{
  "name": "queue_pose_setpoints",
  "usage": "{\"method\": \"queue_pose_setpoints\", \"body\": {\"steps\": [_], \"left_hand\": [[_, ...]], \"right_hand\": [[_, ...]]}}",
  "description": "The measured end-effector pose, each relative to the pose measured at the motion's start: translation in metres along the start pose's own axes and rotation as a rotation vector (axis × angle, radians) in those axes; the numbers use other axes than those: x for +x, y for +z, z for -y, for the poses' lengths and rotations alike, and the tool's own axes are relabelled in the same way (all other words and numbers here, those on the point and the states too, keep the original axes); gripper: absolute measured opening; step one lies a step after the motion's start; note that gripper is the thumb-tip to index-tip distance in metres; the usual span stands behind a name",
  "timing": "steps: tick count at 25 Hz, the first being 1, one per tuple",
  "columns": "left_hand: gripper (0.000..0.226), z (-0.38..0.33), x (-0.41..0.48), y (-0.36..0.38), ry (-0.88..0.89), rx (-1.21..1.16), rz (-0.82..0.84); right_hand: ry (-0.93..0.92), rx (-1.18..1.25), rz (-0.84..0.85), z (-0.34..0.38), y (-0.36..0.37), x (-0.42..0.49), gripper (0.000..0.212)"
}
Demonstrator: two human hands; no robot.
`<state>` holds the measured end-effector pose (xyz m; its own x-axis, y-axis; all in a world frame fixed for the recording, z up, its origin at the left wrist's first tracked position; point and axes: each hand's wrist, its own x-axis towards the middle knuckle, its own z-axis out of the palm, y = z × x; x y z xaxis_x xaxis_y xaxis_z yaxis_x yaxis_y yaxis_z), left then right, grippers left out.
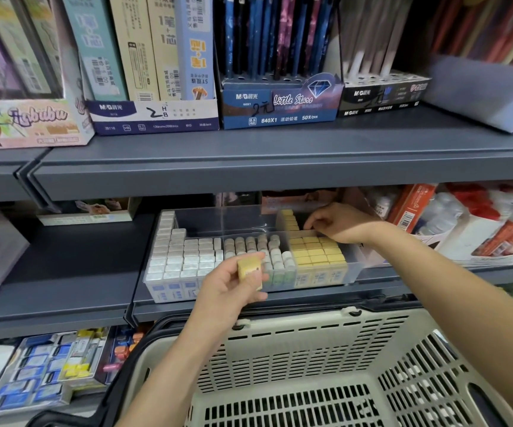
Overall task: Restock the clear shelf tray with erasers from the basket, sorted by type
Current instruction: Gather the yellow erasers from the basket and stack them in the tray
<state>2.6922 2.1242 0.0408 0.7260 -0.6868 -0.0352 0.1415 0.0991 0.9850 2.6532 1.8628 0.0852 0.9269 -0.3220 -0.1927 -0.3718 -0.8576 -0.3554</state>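
The left hand (230, 288) pinches a yellow boxed eraser (249, 271) between thumb and fingers, just in front of the clear shelf tray (152, 280) and above the beige basket (295, 349). The right hand (338, 224) reaches into the tray's right compartment, fingers curled down among the yellow erasers (316, 251). Whether it grips one I cannot tell.

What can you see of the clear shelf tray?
The clear plastic tray sits on the grey shelf, split into three lanes: white erasers left, grey-beige erasers middle, yellow erasers right. Fronts are packed, backs partly bare. The right hand reaches into the yellow lane's rear; the left hand holds a yellow eraser before it.
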Motion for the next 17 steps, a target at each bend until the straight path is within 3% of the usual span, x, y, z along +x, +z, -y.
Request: {"method": "queue_pose_setpoints", "body": {"steps": [3, 5, 8, 10, 12, 15, 17], "left_hand": [[0.03, -0.001, 0.0, 0.003, -0.024, 0.04, -0.004], [0.028, -0.003, -0.001, 0.004, -0.027, 0.058, -0.011], [0.027, -0.003, -0.001, 0.005, -0.011, 0.092, -0.004], [0.027, -0.002, -0.001, 0.008, -0.009, 0.099, 0.005], [0.026, -0.002, -0.002, 0.011, -0.021, 0.097, 0.012], [0.023, -0.001, -0.004, 0.012, 0.028, 0.177, -0.048], [0.019, 0.0, -0.002, 0.004, 0.159, 0.438, -0.205]], "right_hand": [[-0.003, -0.086, 0.009, 0.008, -0.001, -0.002, 0.029], [-0.01, -0.073, -0.131, 0.021, 0.001, -0.013, 0.026], [-0.131, 0.235, -0.324, 0.05, 0.012, -0.041, 0.019], [-0.268, 0.353, -0.255, 0.072, 0.023, -0.06, 0.019], [-0.348, 0.315, -0.198, 0.083, 0.034, -0.071, 0.019], [-0.321, 0.383, -0.147, 0.079, 0.027, -0.076, 0.012], [-0.232, 0.459, -0.148, 0.065, 0.011, -0.072, 0.013]]}}
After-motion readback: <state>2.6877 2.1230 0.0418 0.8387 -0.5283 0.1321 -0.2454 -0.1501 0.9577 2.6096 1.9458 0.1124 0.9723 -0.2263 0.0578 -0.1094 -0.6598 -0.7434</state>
